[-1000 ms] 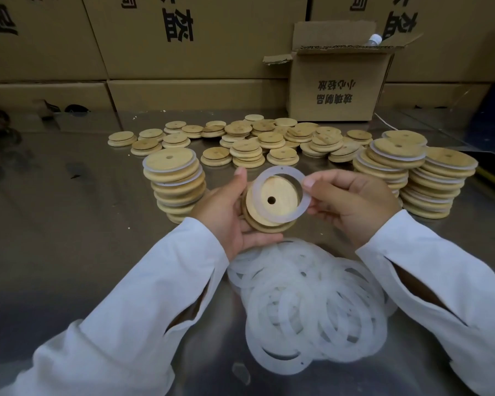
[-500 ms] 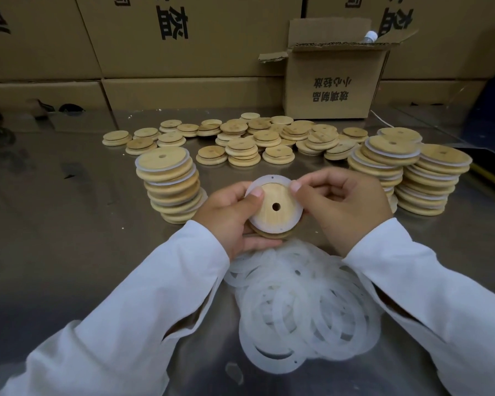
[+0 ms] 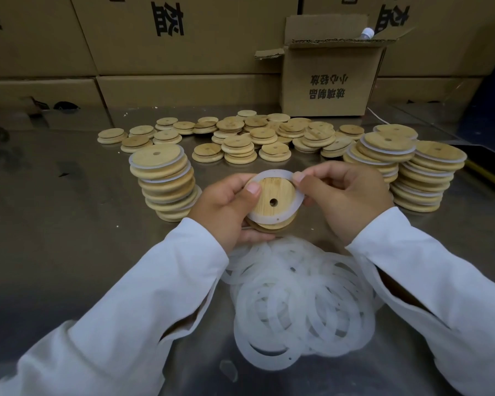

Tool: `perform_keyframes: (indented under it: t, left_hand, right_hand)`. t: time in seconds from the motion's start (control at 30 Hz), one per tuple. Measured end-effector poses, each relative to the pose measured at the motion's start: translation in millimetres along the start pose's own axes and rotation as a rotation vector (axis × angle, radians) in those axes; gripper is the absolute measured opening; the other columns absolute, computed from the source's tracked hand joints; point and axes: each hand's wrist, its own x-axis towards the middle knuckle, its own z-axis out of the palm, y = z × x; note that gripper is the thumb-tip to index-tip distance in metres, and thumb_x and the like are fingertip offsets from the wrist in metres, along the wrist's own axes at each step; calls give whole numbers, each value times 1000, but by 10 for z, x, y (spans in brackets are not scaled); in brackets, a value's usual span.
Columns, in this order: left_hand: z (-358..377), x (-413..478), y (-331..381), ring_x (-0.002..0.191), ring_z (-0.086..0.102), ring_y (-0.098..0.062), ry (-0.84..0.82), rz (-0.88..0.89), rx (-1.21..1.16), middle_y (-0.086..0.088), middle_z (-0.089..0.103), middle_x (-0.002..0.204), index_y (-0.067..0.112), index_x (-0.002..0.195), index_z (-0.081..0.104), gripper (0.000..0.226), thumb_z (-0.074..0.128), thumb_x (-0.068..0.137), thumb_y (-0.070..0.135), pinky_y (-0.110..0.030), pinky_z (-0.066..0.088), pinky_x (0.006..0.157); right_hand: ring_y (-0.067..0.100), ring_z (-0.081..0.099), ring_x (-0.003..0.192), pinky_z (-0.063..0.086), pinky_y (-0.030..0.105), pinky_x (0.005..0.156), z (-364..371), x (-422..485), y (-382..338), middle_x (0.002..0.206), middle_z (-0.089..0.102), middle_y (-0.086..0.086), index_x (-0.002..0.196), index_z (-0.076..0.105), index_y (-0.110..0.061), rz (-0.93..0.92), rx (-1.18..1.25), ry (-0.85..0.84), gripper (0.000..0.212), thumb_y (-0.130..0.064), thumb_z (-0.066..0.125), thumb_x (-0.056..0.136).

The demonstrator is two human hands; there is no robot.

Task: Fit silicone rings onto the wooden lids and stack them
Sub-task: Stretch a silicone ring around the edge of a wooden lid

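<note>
Left hand (image 3: pixel 226 207) grips lid (image 3: pixel 272 198) above table (image 3: pixel 55 224), thumb pressing on lid's face beside ring. Ring (image 3: pixel 275 174) lies around lid's raised middle; top edge looks little lifted. Right hand (image 3: pixel 343 198) pinches ring at upper right rim. Loose rings (image 3: pixel 297 304) in pile on table just below hands. Ringed stack (image 3: pixel 163 178) left of hands, more stacks (image 3: pixel 429 175) at right. Bare lids (image 3: pixel 255 135) spread behind, box (image 3: pixel 332 78) beyond them.
</note>
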Motion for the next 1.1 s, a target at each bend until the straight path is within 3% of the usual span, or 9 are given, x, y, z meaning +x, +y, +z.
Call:
perform_keyframes:
  t: [0.17, 0.4, 0.73, 1.0, 1.1]
  left_hand:
    - [4, -16, 20, 82, 65, -26, 26, 41, -1, -13, 62, 96, 18, 97, 60, 21, 39, 96, 14, -31, 59, 57]
    - [39, -38, 46, 80, 64, -25, 70, 83, 15, -10, 62, 95, 19, 94, 58, 21, 38, 97, 12, -33, 59, 57]
    - [41, -78, 72, 82, 64, -21, 39, 209, 161, -2, 63, 87, 25, 92, 58, 24, 40, 96, 10, -28, 58, 59]
    - [20, -74, 64, 94, 64, -28, 76, 267, 279, -6, 66, 95, 28, 94, 57, 22, 42, 95, 12, -44, 57, 71]
    - [20, -80, 74, 84, 67, -21, 81, 220, 245, -2, 66, 88, 25, 94, 58, 19, 43, 95, 13, -37, 59, 62]
  right_hand:
    - [7, 54, 59, 42, 7, 57, 5, 3, 1, 64, 61, -2, 66, 65, -24, -21, -27, -6, 13, -21, 68, 79]
    - [-2, 52, 46, 41, 4, 53, 7, 4, -11, 57, 59, -4, 66, 64, -22, -43, -17, -27, 17, -15, 65, 81]
    - [-3, 52, 46, 41, 3, 53, -26, 21, -36, 58, 59, -2, 67, 63, -21, -35, -30, 7, 16, -17, 64, 82]
    - [-2, 52, 48, 40, 4, 53, -14, 6, -29, 58, 59, -3, 67, 63, -21, -61, -36, -17, 16, -14, 65, 82]
    - [-1, 53, 50, 42, 6, 55, 7, -6, -17, 60, 60, -3, 66, 63, -20, -68, -20, -75, 16, -13, 65, 81]
